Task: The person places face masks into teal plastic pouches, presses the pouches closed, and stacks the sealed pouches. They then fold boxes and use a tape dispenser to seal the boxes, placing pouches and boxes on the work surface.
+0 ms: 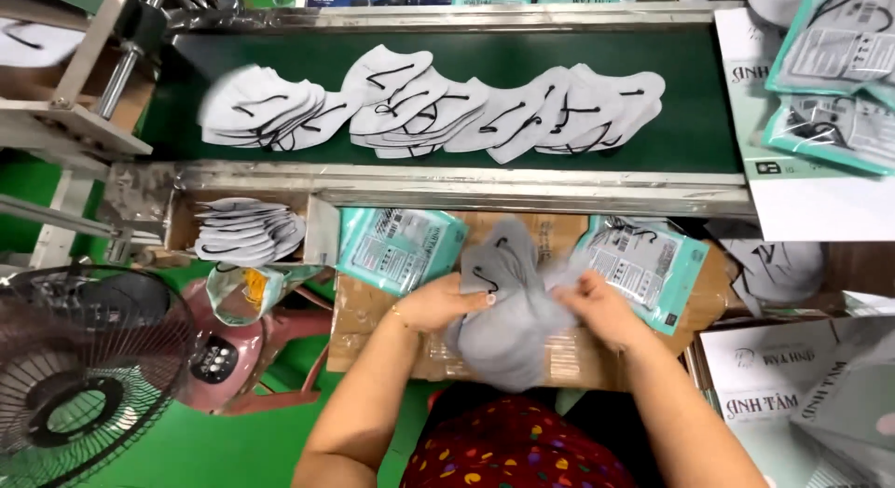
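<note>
My left hand (438, 302) and my right hand (601, 306) both grip a stack of grey face masks (508, 311) with black ear loops, held over a cardboard box top (373, 329) in front of me. A teal-edged plastic bag (401, 247) lies just left of the stack, and another teal bag (648, 264) lies just to its right, close to my right hand. The stack is blurred.
A green conveyor belt (466, 68) beyond carries several fanned piles of white masks (429, 101). A small tray (247, 232) holds more masks at left. A fan (84, 376) stands at lower left. Packed bags (839, 68) and printed cartons (783, 376) sit at right.
</note>
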